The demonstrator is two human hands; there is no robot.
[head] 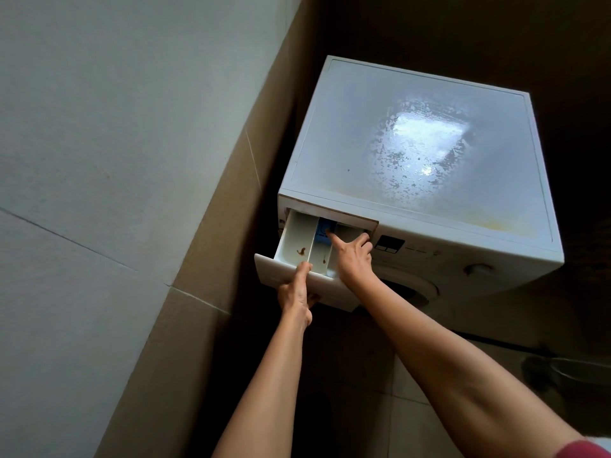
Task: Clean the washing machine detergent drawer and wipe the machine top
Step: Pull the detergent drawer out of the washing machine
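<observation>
Head view: A person reaches with both arms to a white washing machine beside a tiled wall. Its detergent drawer is pulled partly out of its slot. The drawer's long axis runs in the frame from 1 o'clock, where it enters the machine, to 7 o'clock, where its front panel hangs free. The left grip holds that panel, thumb over the top edge and fingers curled beneath. The right grip comes in from 5 o'clock. Its index finger is stretched straight onto the blue tab at the back of the middle compartment, and its other fingers are folded, holding nothing. Brown stains mark the compartment floors. The tab lies toward 1 o'clock from the left grip, so freeing the drawer likely turns on pressing it while the left grip draws toward 7 o'clock. The machine top, toward 1 o'clock, shows a mottled film, seemingly unwiped.
</observation>
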